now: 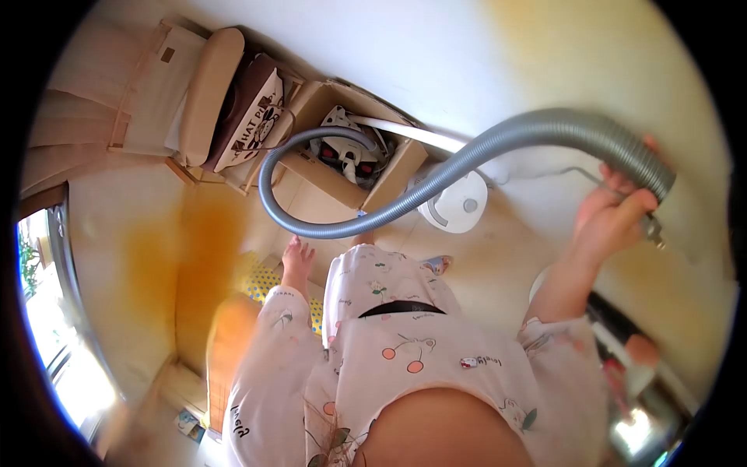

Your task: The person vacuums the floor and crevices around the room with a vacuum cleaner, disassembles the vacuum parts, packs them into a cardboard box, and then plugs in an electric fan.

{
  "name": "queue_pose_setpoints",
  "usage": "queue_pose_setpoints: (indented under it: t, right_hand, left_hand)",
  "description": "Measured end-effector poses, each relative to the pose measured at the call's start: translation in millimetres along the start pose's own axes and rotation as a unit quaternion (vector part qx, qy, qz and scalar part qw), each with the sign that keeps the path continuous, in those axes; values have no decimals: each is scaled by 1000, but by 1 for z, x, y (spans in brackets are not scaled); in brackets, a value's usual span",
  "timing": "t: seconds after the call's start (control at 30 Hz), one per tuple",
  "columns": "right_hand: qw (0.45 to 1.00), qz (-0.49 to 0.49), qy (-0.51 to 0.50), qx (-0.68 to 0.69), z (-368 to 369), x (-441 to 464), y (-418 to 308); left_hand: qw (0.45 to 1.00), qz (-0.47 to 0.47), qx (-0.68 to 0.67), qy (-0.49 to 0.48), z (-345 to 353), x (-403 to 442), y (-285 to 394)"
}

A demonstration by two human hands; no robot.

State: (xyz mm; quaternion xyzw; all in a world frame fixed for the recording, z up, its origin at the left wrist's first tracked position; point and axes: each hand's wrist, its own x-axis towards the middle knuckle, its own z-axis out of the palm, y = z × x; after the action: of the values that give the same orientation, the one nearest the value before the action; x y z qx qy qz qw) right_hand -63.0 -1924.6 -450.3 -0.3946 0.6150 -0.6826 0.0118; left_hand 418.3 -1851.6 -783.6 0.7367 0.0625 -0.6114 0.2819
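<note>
A long grey corrugated hose point(436, 180) rises from the cardboard box, loops down and sweeps up to the right. My right hand point(618, 210) is closed around its wide end, near the wall. Just below the loop's lowest bend is my left hand point(298, 261), its fingers apart and nothing in it; whether the fingertips touch the hose I cannot tell. Inside the open cardboard box point(327, 185) lies a white and black machine point(342, 144), partly hidden by the hose and the flaps.
A white tube point(420, 134) sticks out of the box along the wall. Beside the box stands a round white lidded bin point(459, 204). To the left are a beige folding chair point(210, 93) and a printed bag point(253, 128). A thin cable point(545, 173) runs near the wall.
</note>
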Motion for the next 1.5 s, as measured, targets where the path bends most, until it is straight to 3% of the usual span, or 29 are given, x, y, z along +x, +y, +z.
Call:
queue_pose_setpoints:
  t: [0.17,0.2,0.3,0.43,0.57,0.7,0.83,1.0,1.13,1.17,1.23,1.3,1.37,1.43,1.5]
  right_hand:
    - [998,-32,-37,-51,25,-18,27]
    - [997,-1,-78,-29,22,-24,32]
    - [992,66,-99,38,49,-45,40]
    - [958,175,-159,164,83,-68,39]
    - [933,273,-115,205,106,-71,30]
    - [911,290,-156,250,117,-61,27]
    - [869,326,-230,293,134,-74,51]
    - [817,305,-373,318,188,-110,108]
    - [826,284,-403,273,221,-133,124]
    - [844,249,-409,243,222,-135,134]
    - [873,177,-418,181,217,-141,158]
    - [883,116,-440,116,209,-156,180]
    - [870,106,-475,77,201,-172,200]
    - [861,101,-498,-15,195,-195,228]
    - [831,103,-536,-110,193,-220,257]
  left_hand:
    - [968,69,-113,-214,52,27,43]
    - [982,74,-58,-162,68,22,55]
    - [973,150,-30,-171,105,7,59]
    - [970,186,96,-122,133,-18,42]
    - [968,204,98,-111,124,-13,31]
    - [971,223,31,-76,89,-1,48]
    - [940,327,-1,-102,63,8,84]
    - [890,436,1,-138,103,-14,117]
    - [866,473,-29,-160,140,-14,114]
    - [884,444,-44,-141,148,-12,109]
    - [855,493,59,-152,154,-2,89]
    - [854,491,62,-161,166,6,70]
    - [862,475,89,-151,180,21,50]
    - [825,496,240,-125,187,41,28]
    - [812,507,273,-95,191,56,15]
